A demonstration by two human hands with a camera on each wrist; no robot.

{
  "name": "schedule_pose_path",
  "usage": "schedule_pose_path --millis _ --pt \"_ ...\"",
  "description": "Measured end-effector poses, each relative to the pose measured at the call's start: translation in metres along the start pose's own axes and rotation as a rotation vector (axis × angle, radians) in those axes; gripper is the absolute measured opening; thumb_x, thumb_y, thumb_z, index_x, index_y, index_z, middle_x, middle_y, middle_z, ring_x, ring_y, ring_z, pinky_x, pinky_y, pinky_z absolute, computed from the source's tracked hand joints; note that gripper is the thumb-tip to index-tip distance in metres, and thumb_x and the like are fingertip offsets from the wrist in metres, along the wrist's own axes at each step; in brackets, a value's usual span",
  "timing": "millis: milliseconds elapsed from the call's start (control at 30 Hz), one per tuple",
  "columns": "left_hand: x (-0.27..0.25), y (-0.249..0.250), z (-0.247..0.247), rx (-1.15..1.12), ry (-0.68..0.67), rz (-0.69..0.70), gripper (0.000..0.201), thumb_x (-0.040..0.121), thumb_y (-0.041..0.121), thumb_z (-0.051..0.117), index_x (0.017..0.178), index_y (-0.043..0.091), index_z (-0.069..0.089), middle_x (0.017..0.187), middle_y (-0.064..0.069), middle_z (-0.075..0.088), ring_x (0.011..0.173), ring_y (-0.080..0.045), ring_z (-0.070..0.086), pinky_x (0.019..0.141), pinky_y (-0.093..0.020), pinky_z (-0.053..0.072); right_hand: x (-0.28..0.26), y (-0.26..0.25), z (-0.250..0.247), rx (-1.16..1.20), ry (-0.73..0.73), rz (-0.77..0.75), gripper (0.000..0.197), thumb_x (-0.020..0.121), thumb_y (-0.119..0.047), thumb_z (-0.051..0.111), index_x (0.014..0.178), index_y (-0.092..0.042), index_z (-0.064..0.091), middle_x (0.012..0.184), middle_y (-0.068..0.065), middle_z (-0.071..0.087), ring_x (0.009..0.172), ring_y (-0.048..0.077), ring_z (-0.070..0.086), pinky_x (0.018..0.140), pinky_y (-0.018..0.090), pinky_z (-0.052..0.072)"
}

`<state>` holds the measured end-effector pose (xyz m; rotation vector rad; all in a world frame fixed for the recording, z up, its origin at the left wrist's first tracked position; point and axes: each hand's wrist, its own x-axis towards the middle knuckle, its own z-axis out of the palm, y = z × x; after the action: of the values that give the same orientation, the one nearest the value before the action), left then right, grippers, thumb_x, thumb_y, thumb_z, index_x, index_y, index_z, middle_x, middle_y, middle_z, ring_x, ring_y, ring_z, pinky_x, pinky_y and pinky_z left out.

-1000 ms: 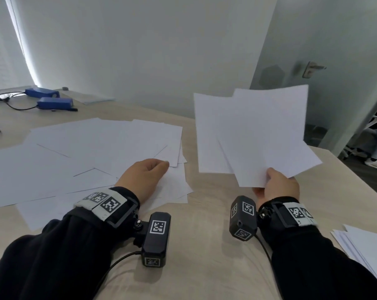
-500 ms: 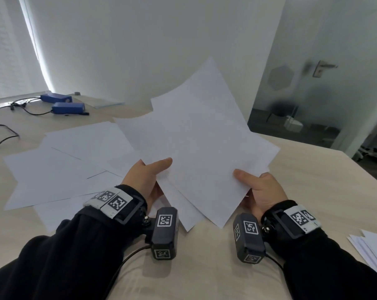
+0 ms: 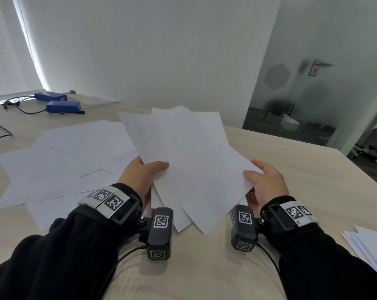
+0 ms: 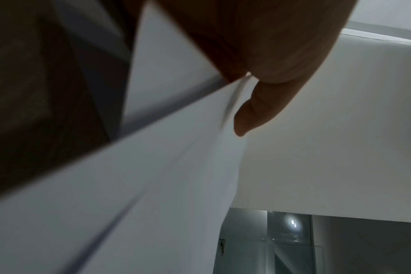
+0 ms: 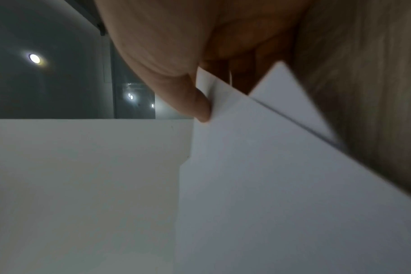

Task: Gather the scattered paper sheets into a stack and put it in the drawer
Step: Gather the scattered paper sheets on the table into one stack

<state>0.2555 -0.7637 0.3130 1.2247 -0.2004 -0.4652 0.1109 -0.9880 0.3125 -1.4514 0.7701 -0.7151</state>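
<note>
Above table (image 3: pixel 291 161): white fanned, misaligned sheets (image 3: pixel 189 156), pinched by left hand (image 3: pixel 140 176) and right hand (image 3: pixel 267 182).

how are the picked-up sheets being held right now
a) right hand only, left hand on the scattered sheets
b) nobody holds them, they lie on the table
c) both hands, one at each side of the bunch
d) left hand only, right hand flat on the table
c: the left hand grips the left edge of the fanned bunch of sheets and the right hand pinches its right edge, above the table.
</note>
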Motion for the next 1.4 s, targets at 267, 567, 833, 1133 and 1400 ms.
schedule_pose_path --millis 267,567,833,1133,1400 --pt "-0.004 -0.001 -0.001 0.082 -0.104 0.072 0.03 0.08 -0.006 0.065 0.107 0.005 0.071 0.102 -0.016 0.076 0.096 -0.04 0.072 0.092 -0.052 0.054 0.001 0.002 0.002 -0.2 -0.091 0.0 0.024 0.076 -0.014 0.062 0.083 -0.031 0.077 0.09 0.008 0.076 0.082 0.036 0.072 0.082 0.06 0.056" --pt "-0.03 0.019 0.013 0.101 -0.225 0.327 0.024 0.075 0.016 0.074 0.099 0.013 0.072 0.098 -0.009 0.077 0.089 -0.027 0.074 0.078 -0.037 0.06 -0.016 -0.006 0.015 -0.107 -0.222 -0.037 0.029 0.075 -0.033 0.079 0.1 -0.036 0.065 0.108 -0.004 0.066 0.1 0.022 0.068 0.088 0.049 0.056" --pt "-0.001 0.002 -0.005 0.262 -0.063 0.107 0.048 0.056 0.024 0.074 0.102 0.03 0.068 0.101 -0.005 0.076 0.093 -0.035 0.073 0.088 -0.058 0.055 -0.009 -0.006 0.007 -0.204 -0.183 -0.08 0.006 0.084 -0.018 0.068 0.084 -0.014 0.073 0.088 0.013 0.076 0.086 0.041 0.071 0.082 0.061 0.056" --pt "-0.022 0.019 0.009 0.329 -0.033 0.409 0.02 0.091 0.022 0.061 0.103 0.036 0.068 0.1 0.012 0.076 0.094 -0.012 0.072 0.089 -0.042 0.057 -0.019 -0.014 0.011 -0.05 -0.1 -0.325 0.01 0.095 -0.007 0.059 0.102 -0.013 0.064 0.08 -0.006 0.074 0.069 0.004 0.07 0.061 0.015 0.053" --pt "-0.024 0.018 0.008 0.395 -0.068 0.43 0.036 0.081 0.012 0.063 0.094 0.046 0.068 0.099 0.012 0.076 0.094 -0.013 0.072 0.087 -0.043 0.058 -0.028 -0.018 0.019 -0.064 -0.163 -0.331 0.019 0.089 0.008 0.058 0.103 -0.005 0.059 0.09 0.003 0.071 0.074 0.006 0.069 0.064 0.02 0.054"
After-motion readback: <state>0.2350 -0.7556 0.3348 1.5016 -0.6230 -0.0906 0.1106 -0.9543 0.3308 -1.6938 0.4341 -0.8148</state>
